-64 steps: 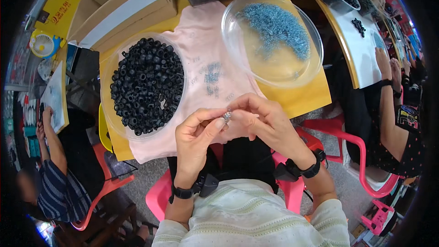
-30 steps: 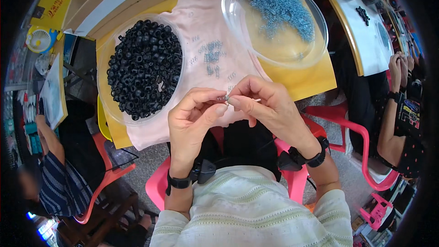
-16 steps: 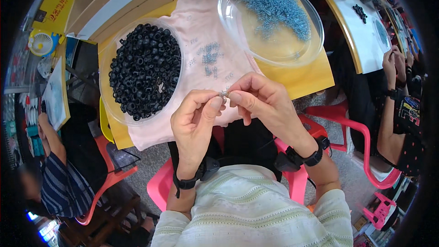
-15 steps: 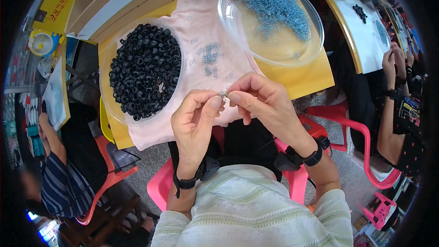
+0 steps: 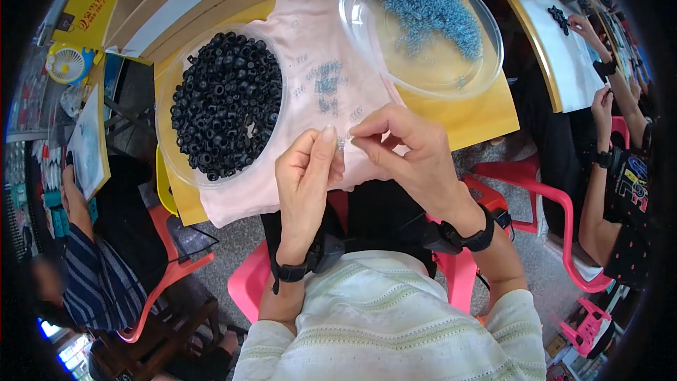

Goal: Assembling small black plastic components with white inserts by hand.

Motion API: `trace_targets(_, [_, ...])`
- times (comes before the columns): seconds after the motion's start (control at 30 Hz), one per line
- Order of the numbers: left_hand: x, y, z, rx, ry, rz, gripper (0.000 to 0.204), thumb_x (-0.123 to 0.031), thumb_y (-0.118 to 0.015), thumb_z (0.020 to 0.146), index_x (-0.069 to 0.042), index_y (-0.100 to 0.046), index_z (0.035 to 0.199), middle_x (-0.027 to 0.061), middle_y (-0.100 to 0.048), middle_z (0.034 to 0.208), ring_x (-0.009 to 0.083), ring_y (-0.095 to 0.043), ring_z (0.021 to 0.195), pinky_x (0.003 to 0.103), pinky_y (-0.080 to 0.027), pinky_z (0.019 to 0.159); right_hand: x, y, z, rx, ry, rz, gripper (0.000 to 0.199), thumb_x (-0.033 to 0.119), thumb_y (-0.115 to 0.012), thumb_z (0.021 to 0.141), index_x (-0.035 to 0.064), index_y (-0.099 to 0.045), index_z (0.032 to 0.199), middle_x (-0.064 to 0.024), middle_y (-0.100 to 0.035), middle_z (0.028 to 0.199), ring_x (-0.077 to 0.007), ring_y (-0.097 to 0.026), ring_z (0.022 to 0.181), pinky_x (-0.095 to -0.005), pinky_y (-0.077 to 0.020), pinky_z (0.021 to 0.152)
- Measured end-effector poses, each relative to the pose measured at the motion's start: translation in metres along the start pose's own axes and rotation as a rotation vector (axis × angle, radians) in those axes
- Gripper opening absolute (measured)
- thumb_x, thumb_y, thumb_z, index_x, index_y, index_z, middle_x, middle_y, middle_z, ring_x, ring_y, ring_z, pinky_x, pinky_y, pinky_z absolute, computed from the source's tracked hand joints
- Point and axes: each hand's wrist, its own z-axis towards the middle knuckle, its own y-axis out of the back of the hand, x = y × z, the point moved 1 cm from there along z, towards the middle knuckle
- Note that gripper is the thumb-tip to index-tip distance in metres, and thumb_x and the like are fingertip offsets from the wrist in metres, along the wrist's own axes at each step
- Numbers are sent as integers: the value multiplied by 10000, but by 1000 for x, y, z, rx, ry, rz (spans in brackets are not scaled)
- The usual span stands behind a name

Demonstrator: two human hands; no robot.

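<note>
Over the near part of a pink cloth [image 5: 338,21], my left hand [image 5: 305,182] is closed, thumb against the curled fingers. A tiny shiny, spring-like piece [image 5: 341,144] shows at its fingertips. My right hand [image 5: 419,155] meets it from the right, thumb and forefinger pinched close to that piece; whatever sits between those tips is too small to make out. Beyond my hands, several small blue-grey spring-like pieces [image 5: 326,86] lie loose on the cloth. On the left stands a clear round tub [image 5: 163,144] filled with small hollow black plastic parts [image 5: 226,106].
A clear round tub [image 5: 367,56] of blue-grey spring-like pieces [image 5: 430,10] stands far right. An open cardboard box [image 5: 194,7] is far left, all on a yellow table [image 5: 483,109]. Co-workers sit at tables on both sides, near a red chair [image 5: 557,201].
My hands have drawn slightly apart at the fingertips, the left thumb now pointing up. On the right, a co-worker's hand now reaches toward black parts on their table.
</note>
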Motion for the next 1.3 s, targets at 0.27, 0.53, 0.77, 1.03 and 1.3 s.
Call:
trace_targets(0.27, [2, 9, 1, -54, -88, 22, 318, -227, -511, 1026, -44, -563, 772, -19, -555, 688, 34, -460, 607, 198, -396, 591, -10, 4, 7, -14, 93, -340, 122, 78, -700, 807, 59, -644, 913, -72, -598, 815, -215, -620, 734, -309, -489, 612])
trace_targets(0.53, [6, 25, -3, -85, -138, 93, 244, -213, -523, 1020, -18, -622, 912, 2, -599, 780, 40, -509, 689, 197, -420, 635, -18, -2, 7, -3, 198, -601, 96, 133, -670, 811, 79, -627, 877, -67, -572, 852, -265, -611, 800, -362, -498, 647])
trace_targets(0.77, [3, 31, -13, -167, -137, 312, 150, -96, -598, 963, 13, -657, 1048, 7, -618, 820, 70, -553, 707, 216, -455, 663, -4, -3, 1, 32, 194, -543, 115, 120, -694, 781, 76, -622, 859, -67, -565, 838, -255, -614, 799, -359, -498, 643])
trace_targets(1.03, [2, 37, -19, -186, -229, 753, 159, -3, -666, 861, -18, -703, 1015, 87, -630, 809, 130, -563, 639, 265, -460, 605, -8, -23, -7, 108, 256, -620, 120, 125, -704, 760, 80, -614, 826, -48, -546, 805, -234, -601, 790, -357, -477, 653])
trace_targets(1.3, [-2, 42, -25, -202, -143, 770, 222, -12, -678, 845, -11, -684, 1067, 96, -617, 781, 140, -559, 631, 279, -466, 599, -3, -9, -8, 35, 181, -601, 120, 109, -693, 782, 61, -608, 852, -63, -579, 819, -231, -622, 730, -350, -486, 605])
